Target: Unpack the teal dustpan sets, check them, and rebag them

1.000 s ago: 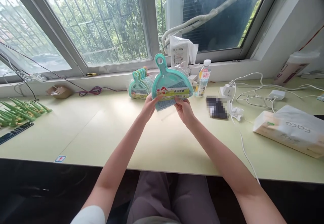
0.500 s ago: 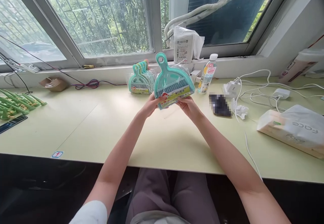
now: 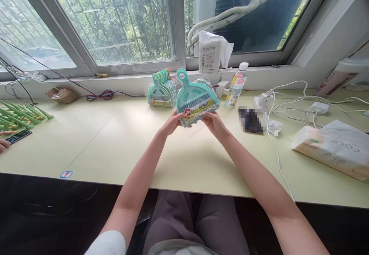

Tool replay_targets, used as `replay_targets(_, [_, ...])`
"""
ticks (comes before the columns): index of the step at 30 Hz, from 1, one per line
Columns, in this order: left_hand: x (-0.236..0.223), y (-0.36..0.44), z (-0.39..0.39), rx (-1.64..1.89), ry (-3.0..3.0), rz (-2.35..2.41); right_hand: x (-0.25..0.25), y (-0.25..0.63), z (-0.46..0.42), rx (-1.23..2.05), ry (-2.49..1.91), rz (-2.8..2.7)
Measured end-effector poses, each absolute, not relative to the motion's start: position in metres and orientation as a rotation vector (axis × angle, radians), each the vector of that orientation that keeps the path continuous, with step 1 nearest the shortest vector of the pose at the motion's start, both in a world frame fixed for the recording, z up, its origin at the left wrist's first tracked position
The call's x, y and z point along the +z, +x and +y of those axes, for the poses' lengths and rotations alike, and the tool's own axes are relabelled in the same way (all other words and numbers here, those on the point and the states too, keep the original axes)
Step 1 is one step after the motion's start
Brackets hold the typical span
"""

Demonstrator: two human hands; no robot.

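A turquoise dustpan and brush set [image 3: 196,97] in clear plastic wrapping is held up over the table, its ring handle pointing up and a little left. My left hand [image 3: 173,122] grips its lower left corner, thumb on the front. At the lower right edge, my right hand [image 3: 212,121] holds it too, fingers partly behind the pack. Its front carries a printed label with a red and white figure. Just behind and to the left stands a row of several similar wrapped dustpan sets [image 3: 160,91], upright against the wall below the window.
A drink bottle [image 3: 236,85], a phone [image 3: 250,119], white cables [image 3: 288,107] and a tissue pack [image 3: 334,147] lie to the right. Leftward are a cardboard box [image 3: 62,94], green stems [image 3: 21,114] and another person's hand [image 3: 4,143] at a dark phone [image 3: 19,136].
The dustpan set has lowered slightly and tipped, still in both my hands. Another person's hand has appeared at the left edge by the dark phone.
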State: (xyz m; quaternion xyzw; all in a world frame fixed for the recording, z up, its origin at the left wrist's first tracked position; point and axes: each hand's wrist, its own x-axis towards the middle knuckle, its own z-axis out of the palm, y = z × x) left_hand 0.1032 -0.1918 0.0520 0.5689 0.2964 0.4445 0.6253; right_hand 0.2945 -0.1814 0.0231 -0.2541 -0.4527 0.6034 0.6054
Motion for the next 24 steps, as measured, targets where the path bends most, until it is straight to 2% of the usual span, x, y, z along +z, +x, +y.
replay_targets(8, [0.035,0.079,-0.179,1.0,1.189,0.726,0.025,0.317,-0.171,1.482,-0.865,-1.317])
replay_targets(10, [0.028,0.071,-0.174,1.038,1.116,0.765,0.026,0.334,-0.165,1.337,-1.009,-1.376])
replay_targets(14, [0.015,0.058,-0.167,1.068,1.015,0.807,0.02,0.351,-0.153,0.809,-1.056,-1.371])
replay_targets(19, [0.006,0.056,-0.165,1.028,0.945,0.798,0.003,0.329,-0.155,0.997,-1.059,-1.567])
replay_targets(24, [0.0,0.057,-0.165,1.001,0.884,0.817,0.0,0.316,-0.162,0.793,-1.022,-1.632])
